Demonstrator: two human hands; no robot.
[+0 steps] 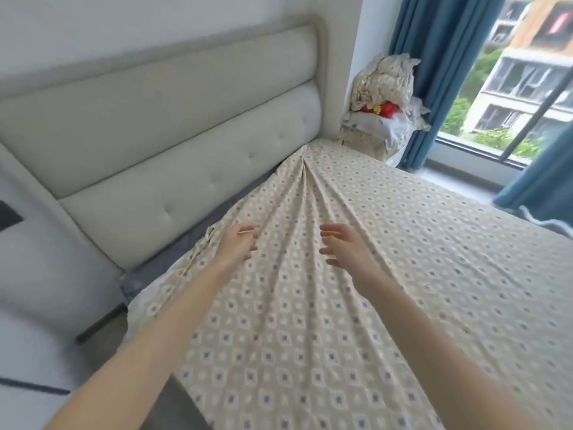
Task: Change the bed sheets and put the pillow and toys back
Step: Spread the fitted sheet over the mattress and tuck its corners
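Note:
A cream sheet (387, 259) with a small diamond print covers the bed. Long folds in it run from the near side to the far corner by the headboard. Its left edge lies short of the headboard, so a strip of grey mattress (167, 259) shows. My left hand (237, 245) hovers over that edge with loosely bent fingers and holds nothing. To its right, my right hand (345, 246) is spread above the folds with straight fingers. A pale pillow (370, 124), a red and yellow toy (379, 108) and crumpled bedding (386, 80) are stacked beyond the far corner.
A padded off-white headboard (161, 144) runs along the left. Blue curtains (440, 57) and a window (508, 97) stand at the far right. A white bedside unit (34, 305) sits near left, with grey floor below it.

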